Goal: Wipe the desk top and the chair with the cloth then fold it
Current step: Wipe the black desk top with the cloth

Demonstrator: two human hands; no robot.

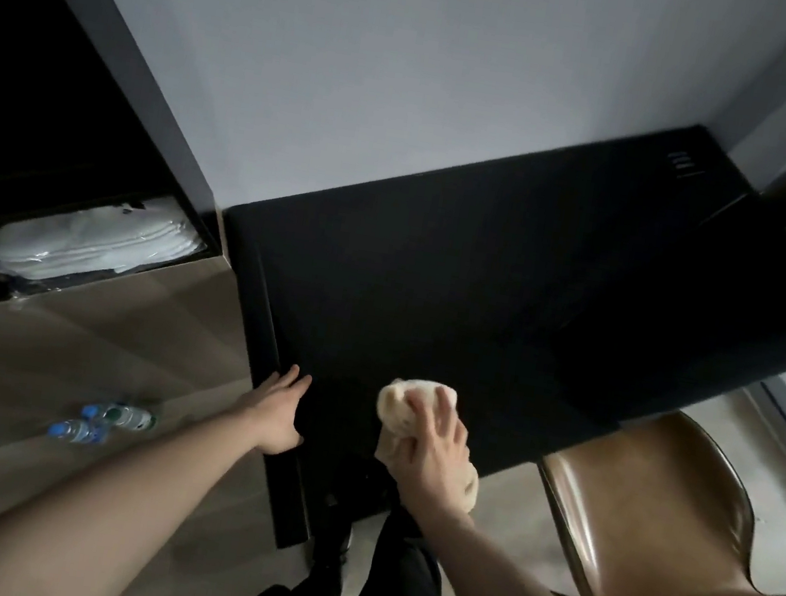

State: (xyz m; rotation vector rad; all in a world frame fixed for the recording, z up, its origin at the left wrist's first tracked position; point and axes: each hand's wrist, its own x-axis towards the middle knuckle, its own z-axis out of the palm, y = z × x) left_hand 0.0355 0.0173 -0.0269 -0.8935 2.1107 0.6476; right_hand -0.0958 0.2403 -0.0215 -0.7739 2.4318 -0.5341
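Cloth [406, 414]: cream, bunched, lying on the near part of the black bench [457, 297], under the right hand [438, 440], whose spread fingers press it down. Its nearer end shows below the palm. Left hand [282, 409]: flat, fingers straight, resting on the bench's left edge, grasping nothing. Chair [653, 520]: brown, glossy, right of the cloth (cut off by the frame). Bench surface dark; detail indistinct.

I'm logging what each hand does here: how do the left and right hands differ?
The left hand lies flat and bare at the black desk top's left edge, fingers straight; the right hand presses the bunched cream cloth nearer the front edge, fingers spread over it. Both rest on the desk.
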